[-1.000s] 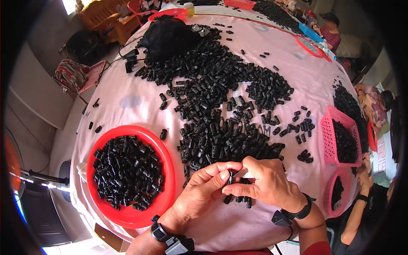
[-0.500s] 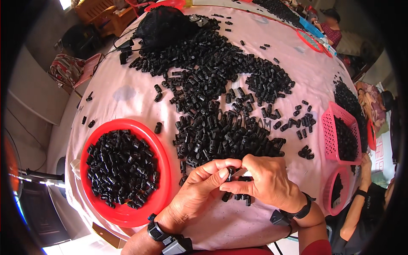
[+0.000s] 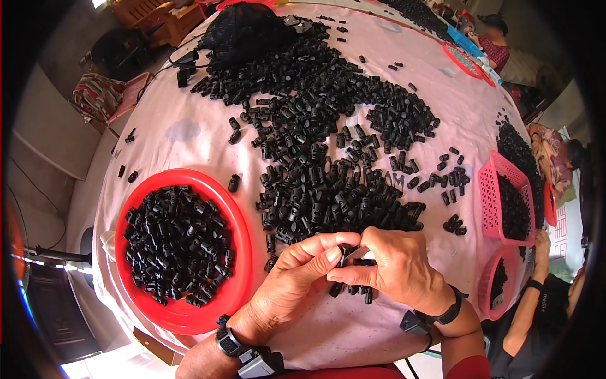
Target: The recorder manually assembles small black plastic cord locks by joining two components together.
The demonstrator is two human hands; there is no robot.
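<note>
While one small black cylindrical plastic piece [image 3: 344, 251] sits pinched between the thumb and forefinger of the left hand [image 3: 302, 268], the right hand [image 3: 407, 268] meets it from the other side, its thumb and forefinger closed on a thin, pale, flat sliver [image 3: 359, 252] that points toward the piece. Fingers cover so much of the contact that I cannot tell whether the sliver is a tool or a part, so the work on this piece looks under way rather than finished. Left of the hands, a round, red plastic basin [image 3: 242, 252] holds a deep mound of similar black pieces [image 3: 177, 246], which may be the ones already dealt with, though nothing visible proves it. Far more appears to be left: a broad heap of loose black plastic pieces [image 3: 328, 196] spreads over the pale pink cloth [image 3: 183, 155] from just beyond the fingertips back to a bulging black bag [image 3: 243, 35], with a few loose ones just below the hands. Judged by those amounts, the job seems well short of complete.
</note>
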